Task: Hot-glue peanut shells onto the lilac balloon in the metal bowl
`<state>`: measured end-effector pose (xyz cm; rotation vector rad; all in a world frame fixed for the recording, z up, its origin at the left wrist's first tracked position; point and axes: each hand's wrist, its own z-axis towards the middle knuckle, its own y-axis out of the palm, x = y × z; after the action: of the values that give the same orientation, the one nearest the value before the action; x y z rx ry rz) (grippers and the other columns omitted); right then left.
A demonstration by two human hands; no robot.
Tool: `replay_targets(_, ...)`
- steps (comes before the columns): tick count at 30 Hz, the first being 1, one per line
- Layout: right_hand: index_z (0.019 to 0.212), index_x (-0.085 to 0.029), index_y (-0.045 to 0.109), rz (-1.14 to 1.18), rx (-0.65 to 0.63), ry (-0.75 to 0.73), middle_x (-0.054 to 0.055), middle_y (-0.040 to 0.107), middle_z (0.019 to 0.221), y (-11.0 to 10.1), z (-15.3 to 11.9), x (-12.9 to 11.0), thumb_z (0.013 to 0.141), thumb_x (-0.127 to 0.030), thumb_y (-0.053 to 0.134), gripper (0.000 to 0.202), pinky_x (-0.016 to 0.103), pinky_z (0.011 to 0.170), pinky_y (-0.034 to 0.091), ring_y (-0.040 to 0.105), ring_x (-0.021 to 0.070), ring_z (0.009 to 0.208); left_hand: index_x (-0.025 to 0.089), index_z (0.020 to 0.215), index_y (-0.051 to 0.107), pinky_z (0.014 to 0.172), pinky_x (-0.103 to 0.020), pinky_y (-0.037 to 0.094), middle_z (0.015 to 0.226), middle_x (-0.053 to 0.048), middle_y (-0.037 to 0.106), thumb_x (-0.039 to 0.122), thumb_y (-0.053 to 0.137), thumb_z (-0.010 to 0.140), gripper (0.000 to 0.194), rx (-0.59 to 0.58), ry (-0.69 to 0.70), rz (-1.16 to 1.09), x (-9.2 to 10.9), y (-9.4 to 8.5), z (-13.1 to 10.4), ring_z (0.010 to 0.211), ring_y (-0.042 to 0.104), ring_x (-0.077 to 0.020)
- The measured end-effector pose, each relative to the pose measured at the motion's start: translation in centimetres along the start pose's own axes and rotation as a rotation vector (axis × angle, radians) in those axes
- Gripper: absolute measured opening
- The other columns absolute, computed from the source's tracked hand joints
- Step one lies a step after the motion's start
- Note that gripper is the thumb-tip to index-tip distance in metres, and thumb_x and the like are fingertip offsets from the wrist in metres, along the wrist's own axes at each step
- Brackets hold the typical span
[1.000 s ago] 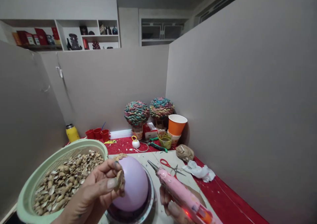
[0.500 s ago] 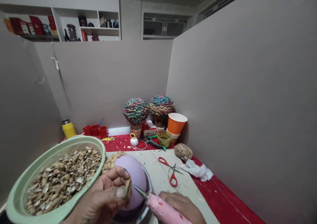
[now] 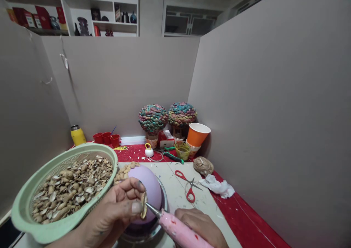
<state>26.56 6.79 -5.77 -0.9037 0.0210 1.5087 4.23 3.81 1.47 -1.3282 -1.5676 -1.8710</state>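
Between thumb and fingers, my left hand pinches a peanut shell, its hollow side turned toward the glue gun. My right hand is wrapped round the pink glue gun, whose metal nozzle reaches the shell's edge. Behind the left hand a purple ball, partly covered with shells at its upper left, rests in a metal bowl. To the left stands a green basket full of peanut shells.
Red-handled scissors, twine and white tissue lie right of the bowl. Farther back are two colourful shell-covered balls, an orange cup, green-handled pliers, red cups and a yellow bottle.
The shell in my left hand has turned so its hollow side shows. The glue gun's nozzle has moved left and up to the shell. The camera view has shifted slightly.
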Motion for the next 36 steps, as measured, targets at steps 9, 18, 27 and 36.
replay_targets(9, 0.074, -0.025, 0.050, 0.040, 0.148, -0.169, -0.003, 0.050, 0.053, 0.0, 1.1, -0.9, 0.101, -0.054, 0.031, 0.044, 0.025, 0.042, 0.032, 0.046, 0.0131, 0.044, 0.016, 0.087, 0.065, 0.065, -0.024, 0.040, 0.077, 0.000, 0.058, 0.020, 0.081, 0.070, 0.024, 0.037, 0.025, 0.050, -0.2, -0.4, 0.4, 0.067, 0.051, -0.0101)
replay_targets(18, 0.070, -0.025, 0.044, 0.017, 0.081, -0.123, -0.004, 0.046, 0.054, 0.7, 0.3, 0.5, 0.101, -0.055, 0.028, 0.045, 0.026, 0.043, 0.029, 0.043, 0.0130, 0.044, 0.015, 0.086, 0.064, 0.070, -0.026, 0.042, 0.081, -0.001, 0.059, 0.019, 0.080, 0.070, 0.023, 0.056, 0.010, 0.068, -0.1, -0.3, 0.3, 0.071, 0.053, -0.0122)
replay_targets(27, 0.068, -0.024, 0.049, -0.070, 0.029, -0.134, -0.003, 0.046, 0.052, 0.5, -0.5, 1.3, 0.100, -0.057, 0.029, 0.050, 0.028, 0.043, 0.029, 0.043, 0.0138, 0.043, 0.016, 0.088, 0.065, 0.069, -0.025, 0.042, 0.081, -0.001, 0.060, 0.021, 0.083, 0.068, 0.027, 0.040, 0.009, 0.052, -0.4, -0.2, 0.4, 0.070, 0.055, -0.0112)
replay_targets(36, 0.068, -0.024, 0.051, -0.082, -0.014, -0.051, -0.002, 0.048, 0.054, 0.8, -1.7, 2.5, 0.094, -0.069, 0.028, 0.057, 0.028, 0.045, 0.033, 0.046, 0.0141, 0.046, 0.016, 0.085, 0.066, 0.066, -0.022, 0.042, 0.078, 0.001, 0.061, 0.018, 0.084, 0.067, 0.026, 0.064, 0.019, 0.041, -0.3, -0.3, 0.4, 0.066, 0.055, -0.0091)
